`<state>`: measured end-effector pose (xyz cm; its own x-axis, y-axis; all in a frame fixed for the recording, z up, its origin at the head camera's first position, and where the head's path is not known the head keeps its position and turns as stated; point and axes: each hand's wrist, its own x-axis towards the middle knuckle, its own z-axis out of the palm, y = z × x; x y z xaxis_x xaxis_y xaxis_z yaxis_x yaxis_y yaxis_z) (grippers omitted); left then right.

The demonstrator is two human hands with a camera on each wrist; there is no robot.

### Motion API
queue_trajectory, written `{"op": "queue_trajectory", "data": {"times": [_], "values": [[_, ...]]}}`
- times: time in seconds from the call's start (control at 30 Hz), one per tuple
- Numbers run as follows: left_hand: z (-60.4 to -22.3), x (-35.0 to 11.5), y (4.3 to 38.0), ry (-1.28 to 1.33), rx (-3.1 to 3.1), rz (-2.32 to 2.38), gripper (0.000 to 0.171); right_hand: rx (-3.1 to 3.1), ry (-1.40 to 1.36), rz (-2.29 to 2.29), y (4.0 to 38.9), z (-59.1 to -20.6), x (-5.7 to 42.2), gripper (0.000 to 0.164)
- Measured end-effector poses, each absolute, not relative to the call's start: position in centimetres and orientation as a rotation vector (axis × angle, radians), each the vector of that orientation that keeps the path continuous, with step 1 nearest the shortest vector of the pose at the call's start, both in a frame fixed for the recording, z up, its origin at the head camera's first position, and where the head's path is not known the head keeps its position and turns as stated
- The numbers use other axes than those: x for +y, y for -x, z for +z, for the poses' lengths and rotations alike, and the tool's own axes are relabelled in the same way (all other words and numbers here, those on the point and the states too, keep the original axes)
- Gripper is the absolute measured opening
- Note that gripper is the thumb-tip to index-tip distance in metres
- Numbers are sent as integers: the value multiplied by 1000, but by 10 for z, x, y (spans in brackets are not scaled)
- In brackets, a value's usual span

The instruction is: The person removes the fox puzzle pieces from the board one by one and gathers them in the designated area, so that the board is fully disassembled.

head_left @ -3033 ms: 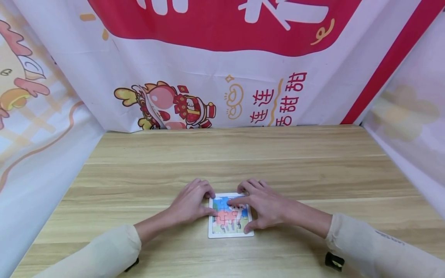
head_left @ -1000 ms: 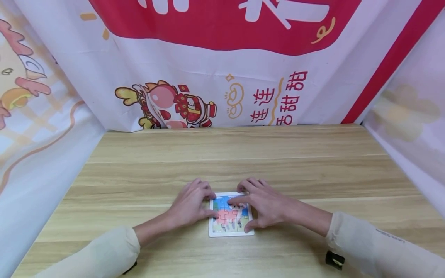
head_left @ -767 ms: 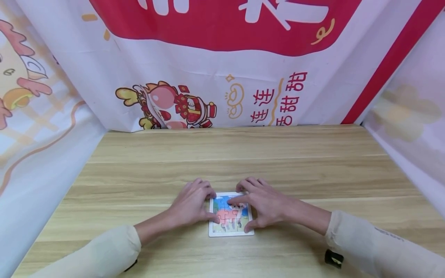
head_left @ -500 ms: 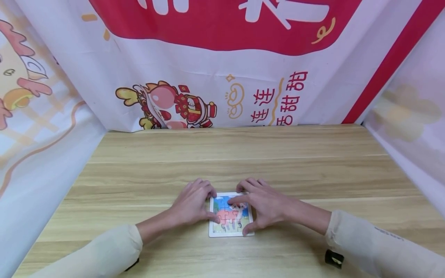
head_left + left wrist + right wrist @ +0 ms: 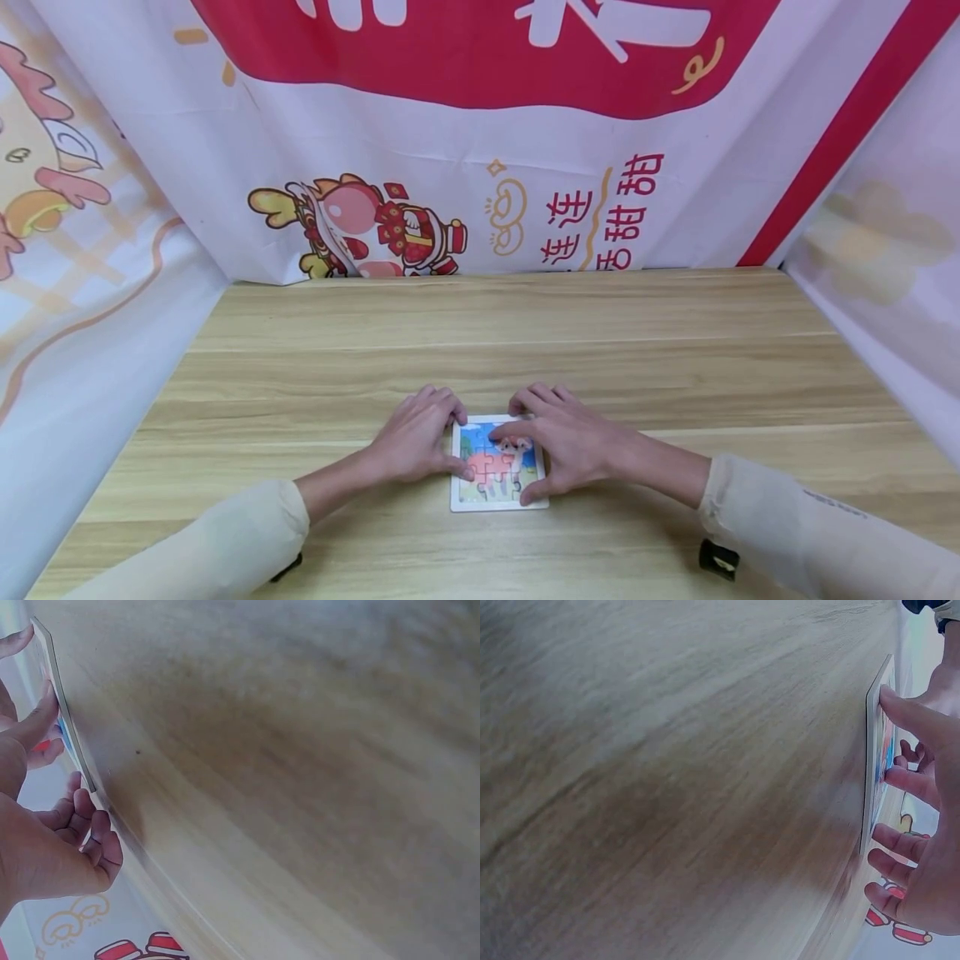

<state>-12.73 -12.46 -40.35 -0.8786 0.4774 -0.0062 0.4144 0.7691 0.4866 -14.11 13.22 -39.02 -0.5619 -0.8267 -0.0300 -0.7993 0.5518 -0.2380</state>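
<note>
A small square jigsaw puzzle (image 5: 491, 487) in a white frame lies flat on the wooden table, its picture a pink animal against blue and green. At its left side is my left hand (image 5: 420, 437), thumb laid on the picture and fingers bent at the far left corner. From the right, my right hand (image 5: 573, 442) reaches over it: index fingertip on the upper pieces, thumb on the near right corner, other fingers by the far edge. Seen edge-on in the right wrist view, the puzzle frame (image 5: 872, 742) sits under the spread thumb and fingers.
The wooden table (image 5: 495, 342) extends around the puzzle to a printed cloth (image 5: 450, 142) hanging at the back. More cloth hangs along the left side (image 5: 97, 275) and the right side (image 5: 892, 275). Loose pale sleeves (image 5: 225, 542) cover both forearms.
My left thumb has shifted slightly toward the near side across the picture. My right thumb has slid a little left along the near right corner. The puzzle has stayed in place.
</note>
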Motion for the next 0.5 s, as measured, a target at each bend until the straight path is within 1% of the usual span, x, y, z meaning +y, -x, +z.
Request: {"op": "queue_trajectory", "data": {"times": [0.5], "values": [[-402, -126, 128, -701, 2798, 744, 63, 2653, 1418, -285, 140, -391, 131, 80]]}}
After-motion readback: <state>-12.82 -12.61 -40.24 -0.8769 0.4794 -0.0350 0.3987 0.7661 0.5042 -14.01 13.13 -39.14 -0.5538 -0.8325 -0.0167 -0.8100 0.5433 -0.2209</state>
